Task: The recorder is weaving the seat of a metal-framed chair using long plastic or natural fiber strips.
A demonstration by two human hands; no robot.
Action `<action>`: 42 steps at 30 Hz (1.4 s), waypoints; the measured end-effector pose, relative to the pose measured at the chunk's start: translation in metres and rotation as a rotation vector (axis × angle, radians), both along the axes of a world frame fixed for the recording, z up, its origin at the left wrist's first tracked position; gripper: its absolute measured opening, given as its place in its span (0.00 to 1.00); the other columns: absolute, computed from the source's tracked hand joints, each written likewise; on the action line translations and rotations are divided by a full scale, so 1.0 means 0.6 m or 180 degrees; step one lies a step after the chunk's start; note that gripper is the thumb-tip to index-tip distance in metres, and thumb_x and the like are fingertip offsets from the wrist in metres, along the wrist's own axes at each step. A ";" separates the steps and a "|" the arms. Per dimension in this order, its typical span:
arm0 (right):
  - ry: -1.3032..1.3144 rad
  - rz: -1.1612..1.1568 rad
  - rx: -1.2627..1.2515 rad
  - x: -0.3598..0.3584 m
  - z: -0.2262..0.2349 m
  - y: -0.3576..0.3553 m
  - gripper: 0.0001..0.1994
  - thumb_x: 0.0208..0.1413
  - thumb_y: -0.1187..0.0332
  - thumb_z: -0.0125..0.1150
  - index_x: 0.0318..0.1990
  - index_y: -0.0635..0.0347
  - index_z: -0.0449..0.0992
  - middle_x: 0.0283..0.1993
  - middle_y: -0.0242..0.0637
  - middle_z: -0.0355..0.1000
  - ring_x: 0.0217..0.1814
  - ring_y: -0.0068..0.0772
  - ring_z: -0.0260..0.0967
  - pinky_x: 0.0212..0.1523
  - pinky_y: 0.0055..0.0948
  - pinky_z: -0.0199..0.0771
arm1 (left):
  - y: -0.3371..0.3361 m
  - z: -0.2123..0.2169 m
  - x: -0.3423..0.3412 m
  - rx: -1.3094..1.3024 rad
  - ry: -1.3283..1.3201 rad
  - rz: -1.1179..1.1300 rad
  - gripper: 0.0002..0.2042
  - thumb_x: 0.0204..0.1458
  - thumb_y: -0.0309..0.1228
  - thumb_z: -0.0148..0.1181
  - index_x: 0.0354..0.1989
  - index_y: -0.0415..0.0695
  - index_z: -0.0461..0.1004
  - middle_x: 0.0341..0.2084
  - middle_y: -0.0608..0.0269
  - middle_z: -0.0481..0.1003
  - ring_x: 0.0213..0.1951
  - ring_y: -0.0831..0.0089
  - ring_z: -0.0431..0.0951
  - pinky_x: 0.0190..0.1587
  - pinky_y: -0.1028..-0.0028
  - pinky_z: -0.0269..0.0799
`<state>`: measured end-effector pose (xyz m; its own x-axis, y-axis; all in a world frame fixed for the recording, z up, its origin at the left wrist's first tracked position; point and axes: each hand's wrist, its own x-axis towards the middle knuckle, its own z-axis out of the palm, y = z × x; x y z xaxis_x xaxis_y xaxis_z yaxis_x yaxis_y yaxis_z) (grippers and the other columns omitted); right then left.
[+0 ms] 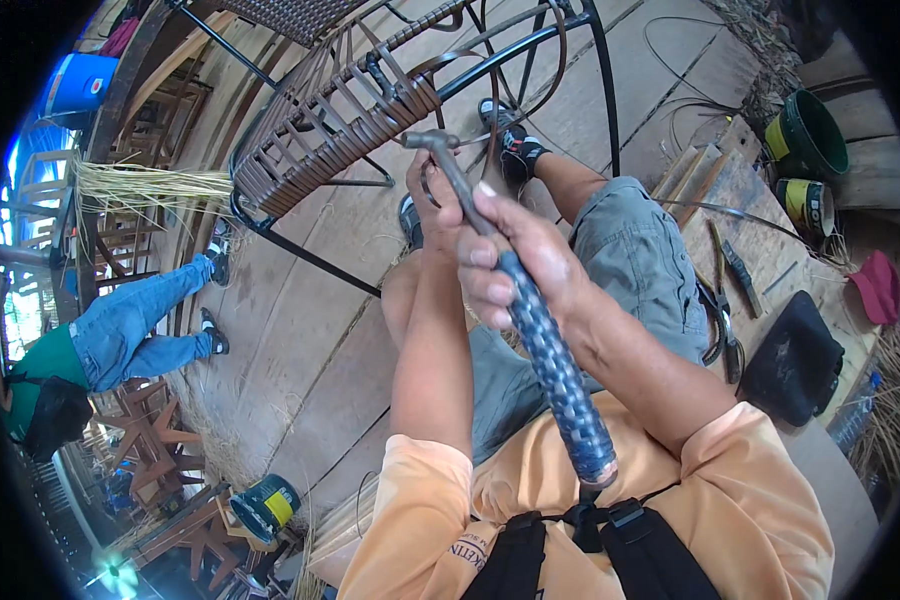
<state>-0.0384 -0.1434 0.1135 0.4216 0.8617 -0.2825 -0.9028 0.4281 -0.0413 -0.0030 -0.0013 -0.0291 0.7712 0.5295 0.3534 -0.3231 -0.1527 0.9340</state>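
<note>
My right hand (pixel 515 250) is wrapped round a hammer (pixel 560 370) whose long handle is covered in blue and grey woven strips. Its metal head points away from me, just below the edge of a black metal chair frame (pixel 610 90) partly woven with brown strips (pixel 340 140). Behind the hammer's neck, my left hand (pixel 438 205) is closed, fingers pinched near a thin dark curved piece. The hammer and right hand partly hide those fingers, so what they hold is unclear. Loose brown strips (pixel 560 60) curve off the frame.
On a wooden board at right lie pliers (pixel 720 310), a dark-handled tool (pixel 740 268) and a black case (pixel 790 360). Buckets (pixel 810 135) stand beyond. At left, a person in a green shirt (pixel 55 360) is near a straw bundle (pixel 155 187). Another bucket (pixel 263 508) stands lower left.
</note>
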 end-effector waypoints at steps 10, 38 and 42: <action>-0.0511 -0.0114 -0.0635 0.017 0.001 -0.024 0.15 0.62 0.55 0.37 0.39 0.56 0.63 0.18 0.25 0.56 0.12 0.21 0.55 0.10 0.24 0.59 | 0.002 0.024 0.021 -0.0202 0.0780 -0.0245 0.20 0.56 0.44 0.50 0.25 0.37 0.70 0.19 0.66 0.67 0.26 0.77 0.65 0.31 0.76 0.61; -0.3164 -0.0204 -0.7283 -0.079 -0.239 -0.538 0.11 0.54 0.65 0.47 0.39 0.62 0.70 0.36 0.53 0.70 0.41 0.54 0.67 0.40 0.44 0.66 | -0.078 0.083 -0.052 -0.0953 0.1126 -0.0082 0.16 0.55 0.44 0.48 0.31 0.41 0.65 0.14 0.75 0.54 0.17 0.87 0.53 0.19 0.83 0.48; -0.2806 0.1597 -0.6856 -0.136 -0.267 -0.540 0.11 0.52 0.70 0.46 0.40 0.61 0.71 0.39 0.55 0.70 0.45 0.57 0.66 0.44 0.45 0.65 | -0.065 0.090 -0.066 -0.1136 0.1185 0.0013 0.15 0.55 0.43 0.49 0.35 0.41 0.67 0.16 0.76 0.55 0.17 0.88 0.54 0.19 0.85 0.50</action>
<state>-0.1203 -0.4677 -0.0466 0.8272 -0.2538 -0.5014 -0.4109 -0.8818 -0.2316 -0.0427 -0.0402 0.0250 0.8080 0.5703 -0.1479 0.0410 0.1960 0.9797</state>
